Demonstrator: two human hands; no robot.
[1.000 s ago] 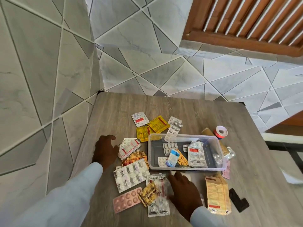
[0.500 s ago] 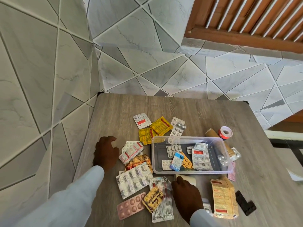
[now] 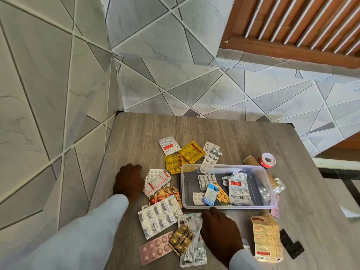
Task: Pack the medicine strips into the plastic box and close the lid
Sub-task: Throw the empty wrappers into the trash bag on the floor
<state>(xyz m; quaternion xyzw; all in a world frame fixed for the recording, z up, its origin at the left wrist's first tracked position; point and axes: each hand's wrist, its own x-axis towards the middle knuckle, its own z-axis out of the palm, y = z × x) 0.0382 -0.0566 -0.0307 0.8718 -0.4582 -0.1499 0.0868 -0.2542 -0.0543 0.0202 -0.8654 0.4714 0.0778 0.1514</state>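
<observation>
Little had changed over the last second: the right hand (image 3: 221, 231) stayed pressed on loose strips (image 3: 191, 248) near the open box (image 3: 226, 186), fingers hidden; left hand (image 3: 129, 181), curled, rested empty. Packing remained unfinished.

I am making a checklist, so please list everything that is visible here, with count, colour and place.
plastic box: one, clear, table centre, holding several strips
loose strips: many, silver, yellow, pink, left of and behind the box
tape roll: one, red and white, behind the box on the right
tan packet: one, right front
black piece: one, far right front
table: one, grey wood
left hand: flat on the table, left
right hand: on strips before the box
</observation>
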